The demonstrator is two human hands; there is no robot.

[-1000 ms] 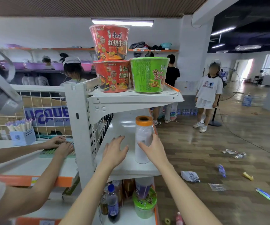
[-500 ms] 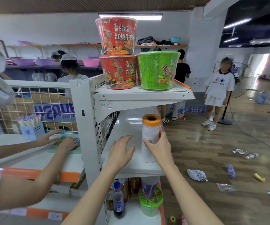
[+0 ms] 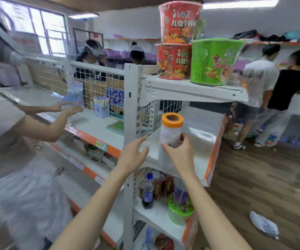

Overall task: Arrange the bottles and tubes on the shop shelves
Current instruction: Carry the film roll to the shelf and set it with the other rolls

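Observation:
A white tube with an orange top (image 3: 170,130) stands upright on the middle white shelf (image 3: 199,134) of the end rack. My right hand (image 3: 179,156) is wrapped around its lower part. My left hand (image 3: 133,156) hovers just to the left of it with fingers spread, holding nothing. On the shelf below stand a dark cola bottle with a blue cap (image 3: 147,192), brown bottles (image 3: 165,184) and a green cup (image 3: 179,210).
Red and green noodle bowls (image 3: 178,44) sit on the top shelf. A person at the left reaches over the neighbouring shelf (image 3: 91,123), which holds a blue box of straws (image 3: 101,107). Other people stand at the back and right. A white bag (image 3: 264,224) lies on the wooden floor.
My view has swung to the left and closer. My right hand stays on the tube; my left hand has lifted off the shelf edge. The neighbouring person's hands moved left along their shelf.

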